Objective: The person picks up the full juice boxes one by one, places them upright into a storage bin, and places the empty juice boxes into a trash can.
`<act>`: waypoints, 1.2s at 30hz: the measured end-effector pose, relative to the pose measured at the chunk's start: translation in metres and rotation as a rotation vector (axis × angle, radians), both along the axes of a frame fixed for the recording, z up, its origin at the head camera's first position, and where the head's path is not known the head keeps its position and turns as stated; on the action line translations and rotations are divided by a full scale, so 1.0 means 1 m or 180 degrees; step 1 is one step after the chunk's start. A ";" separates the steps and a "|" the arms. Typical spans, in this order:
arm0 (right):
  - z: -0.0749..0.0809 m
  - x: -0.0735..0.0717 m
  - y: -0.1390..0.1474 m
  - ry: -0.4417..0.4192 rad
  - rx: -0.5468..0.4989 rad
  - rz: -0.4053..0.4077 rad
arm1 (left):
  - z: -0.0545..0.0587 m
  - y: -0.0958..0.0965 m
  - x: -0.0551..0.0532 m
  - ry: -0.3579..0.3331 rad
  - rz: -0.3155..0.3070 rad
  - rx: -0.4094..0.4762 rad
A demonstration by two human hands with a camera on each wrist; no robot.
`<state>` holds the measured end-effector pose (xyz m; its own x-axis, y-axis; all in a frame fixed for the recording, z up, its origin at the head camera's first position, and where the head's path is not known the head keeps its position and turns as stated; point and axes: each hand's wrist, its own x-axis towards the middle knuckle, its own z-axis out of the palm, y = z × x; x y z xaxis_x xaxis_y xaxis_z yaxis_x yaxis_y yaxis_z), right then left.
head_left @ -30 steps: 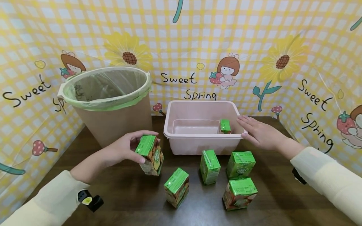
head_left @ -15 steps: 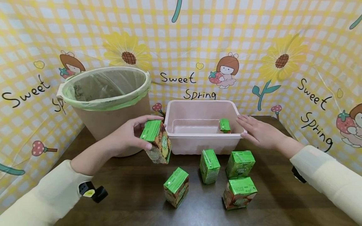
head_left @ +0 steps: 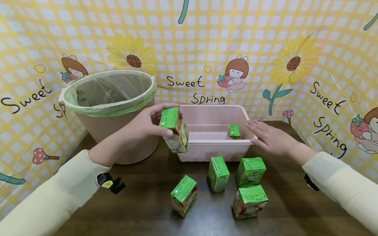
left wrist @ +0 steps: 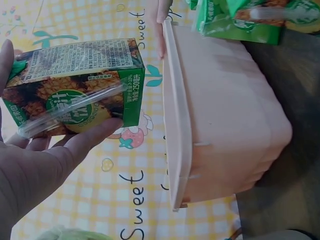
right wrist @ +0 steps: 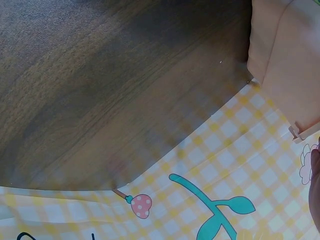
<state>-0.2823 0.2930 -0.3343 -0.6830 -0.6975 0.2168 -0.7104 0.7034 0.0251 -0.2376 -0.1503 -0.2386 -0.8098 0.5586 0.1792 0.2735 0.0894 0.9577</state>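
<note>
My left hand (head_left: 140,126) grips a juice box (head_left: 174,131) with a green top, thumb on the near side. The box is off the table, slightly tilted, at the left end of a pink plastic tub (head_left: 215,150). In the left wrist view, this juice box (left wrist: 80,90) shows pineapple pictures and a wrapped straw on its side. My right hand (head_left: 270,137) rests on the tub's right rim with fingers extended. Inside the tub, toward its right end, stands another juice box (head_left: 234,131); its lower part is hidden by the front wall.
Several more juice boxes stand on the dark wooden table in front of the tub, among them a near-left box (head_left: 183,196) and a near-right box (head_left: 250,202). A tall bin (head_left: 100,126) lined with a green bag stands left. Patterned cloth (head_left: 183,42) surrounds the table.
My left hand has lifted the juice box and carried it up and right, from beside the tub's front to its left end. My right hand has stayed on the rim.
</note>
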 end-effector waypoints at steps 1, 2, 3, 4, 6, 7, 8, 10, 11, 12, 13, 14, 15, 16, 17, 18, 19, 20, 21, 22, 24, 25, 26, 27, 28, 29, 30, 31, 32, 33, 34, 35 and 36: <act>0.000 0.000 0.000 -0.0008 0.0002 0.0002 | 0.001 0.003 -0.002 0.0022 0.0024 -0.0016; 0.000 0.000 0.000 -0.0011 -0.0002 -0.0007 | 0.003 0.005 -0.005 0.0046 0.0047 -0.0028; 0.000 0.000 0.000 -0.0021 0.0001 -0.0018 | 0.004 0.008 -0.007 0.0063 0.0069 -0.0035; 0.000 0.000 0.000 -0.0028 0.0009 -0.0028 | 0.006 0.011 -0.010 0.0081 0.0086 -0.0039; 0.000 0.000 0.000 -0.0043 0.0025 -0.0053 | 0.008 0.017 -0.016 0.0099 0.0118 -0.0032; 0.001 0.000 0.000 -0.0051 0.0033 -0.0067 | 0.009 0.021 -0.019 0.0102 0.0135 -0.0025; 0.001 0.000 0.001 -0.0053 0.0033 -0.0082 | 0.010 0.024 -0.022 0.0102 0.0148 -0.0017; 0.001 0.000 0.001 -0.0056 0.0041 -0.0101 | 0.011 0.031 -0.029 0.0098 0.0181 -0.0027; 0.001 0.000 0.001 -0.0064 0.0041 -0.0108 | 0.011 0.034 -0.032 0.0100 0.0206 -0.0044; 0.001 -0.001 0.002 -0.0064 0.0041 -0.0110 | 0.010 0.037 -0.035 0.0099 0.0227 -0.0063; 0.001 -0.001 0.002 -0.0064 0.0035 -0.0103 | 0.010 0.041 -0.039 0.0103 0.0239 -0.0063; 0.001 -0.001 0.001 -0.0060 0.0030 -0.0094 | 0.009 0.044 -0.042 0.0100 0.0252 -0.0062; 0.001 -0.001 0.001 -0.0059 0.0032 -0.0082 | 0.008 0.047 -0.045 0.0097 0.0265 -0.0057; 0.001 -0.002 0.001 -0.0051 0.0030 -0.0071 | 0.006 0.051 -0.048 0.0097 0.0277 -0.0047; 0.000 -0.002 0.001 -0.0044 0.0030 -0.0055 | 0.005 0.054 -0.052 0.0092 0.0291 -0.0037; 0.000 -0.002 0.001 -0.0034 0.0029 -0.0036 | 0.003 0.058 -0.055 0.0077 0.0297 -0.0022; 0.000 -0.002 0.001 -0.0031 0.0031 -0.0029 | 0.002 0.061 -0.058 0.0069 0.0309 -0.0019; -0.001 -0.002 0.001 -0.0025 0.0039 -0.0027 | 0.001 0.064 -0.061 0.0055 0.0329 -0.0032; -0.001 -0.002 0.001 -0.0029 0.0046 -0.0024 | -0.001 0.068 -0.065 0.0047 0.0342 -0.0046; -0.001 -0.002 0.001 -0.0028 0.0040 -0.0029 | -0.003 0.071 -0.068 0.0026 0.0352 -0.0061; -0.001 -0.001 0.001 -0.0035 0.0018 -0.0031 | -0.006 0.078 -0.076 -0.0014 0.0365 -0.0088; -0.001 -0.001 0.001 -0.0034 0.0010 -0.0035 | -0.008 0.081 -0.079 -0.0027 0.0368 -0.0106; -0.001 -0.001 0.001 -0.0022 0.0006 -0.0028 | -0.009 0.084 -0.082 -0.0041 0.0372 -0.0116; -0.001 -0.001 0.001 -0.0022 -0.0003 -0.0019 | -0.012 0.087 -0.086 -0.0062 0.0374 -0.0120; -0.001 -0.002 0.001 -0.0012 -0.0011 -0.0014 | -0.014 0.089 -0.089 -0.0078 0.0377 -0.0133; -0.001 -0.002 0.001 -0.0004 -0.0006 -0.0006 | -0.016 0.092 -0.092 -0.0085 0.0374 -0.0142; -0.001 -0.002 0.001 0.0004 0.0007 -0.0002 | -0.018 0.094 -0.096 -0.0098 0.0368 -0.0154; -0.001 -0.003 0.001 0.0006 0.0019 -0.0004 | -0.021 0.097 -0.099 -0.0112 0.0362 -0.0166; -0.002 -0.003 0.001 0.0012 0.0031 -0.0005 | -0.024 0.099 -0.102 -0.0116 0.0358 -0.0178; -0.002 -0.003 0.001 0.0003 0.0038 -0.0012 | -0.026 0.102 -0.105 -0.0125 0.0347 -0.0187; -0.002 -0.004 0.002 0.0002 0.0051 -0.0019 | -0.028 0.104 -0.108 -0.0131 0.0330 -0.0195; -0.002 -0.004 0.002 0.0002 0.0058 -0.0026 | -0.031 0.107 -0.111 -0.0133 0.0309 -0.0200; -0.002 -0.004 0.002 -0.0004 0.0060 -0.0031 | -0.032 0.109 -0.113 -0.0144 0.0290 -0.0211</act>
